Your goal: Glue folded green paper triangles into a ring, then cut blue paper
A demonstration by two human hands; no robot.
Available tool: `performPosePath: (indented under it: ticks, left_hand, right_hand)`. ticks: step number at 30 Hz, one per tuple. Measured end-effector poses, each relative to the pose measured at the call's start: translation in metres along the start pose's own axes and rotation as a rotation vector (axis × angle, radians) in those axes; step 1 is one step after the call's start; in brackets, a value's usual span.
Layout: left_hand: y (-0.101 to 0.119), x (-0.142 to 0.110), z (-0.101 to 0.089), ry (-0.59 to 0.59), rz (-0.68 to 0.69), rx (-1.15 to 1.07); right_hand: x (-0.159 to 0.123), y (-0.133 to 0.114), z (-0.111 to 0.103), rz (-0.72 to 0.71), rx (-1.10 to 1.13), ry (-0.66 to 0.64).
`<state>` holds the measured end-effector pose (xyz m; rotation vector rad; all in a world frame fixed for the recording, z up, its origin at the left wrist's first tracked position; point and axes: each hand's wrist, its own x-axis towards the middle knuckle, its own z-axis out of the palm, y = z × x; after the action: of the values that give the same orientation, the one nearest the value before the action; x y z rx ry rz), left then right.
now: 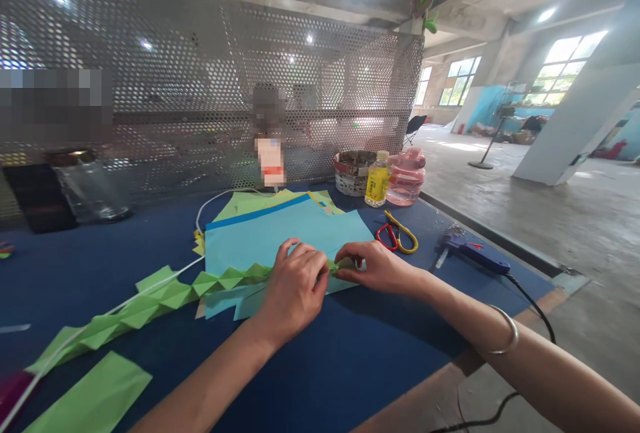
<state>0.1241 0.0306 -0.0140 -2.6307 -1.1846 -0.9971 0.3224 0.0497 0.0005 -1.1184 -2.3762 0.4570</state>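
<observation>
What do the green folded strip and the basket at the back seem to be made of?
The green folded strip looks like matte paper, judging by its crisp creases and flat facets. The basket seems woven from printed paper, perhaps newspaper: its bands carry patchy grey-and-white markings, though another material is possible.

The long green paper strip [165,296] is folded into lots of pointy zigzags. Its skinny part goes over the light blue paper [285,230], and its wide part sticks out past that paper's left side
</observation>
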Motion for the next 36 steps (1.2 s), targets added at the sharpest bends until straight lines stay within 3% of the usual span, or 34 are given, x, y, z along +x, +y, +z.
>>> performPosePath:
  ticks: [15, 22, 26, 36]
  left_hand:
    - [0.001, -0.003, 0.002, 0.015, -0.065, -0.113]
    - [0.000, -0.001, 0.000, -0.073, -0.065, -0.093]
    - [0.002, 0.000, -0.002, -0.060, -0.060, -0.096]
    - [0.001, -0.001, -0.004, -0.028, -0.056, -0.115]
  right_hand:
    - [-0.001, -0.001, 0.007, -0.089, -0.011, 0.025]
    - [-0.001, -0.004, 0.011, -0.152, -0.042, 0.024]
    - [-0.001, -0.007, 0.012, -0.183, -0.066, 0.023]
    - [-0.001, -0.009, 0.015, -0.114, -0.004, 0.022]
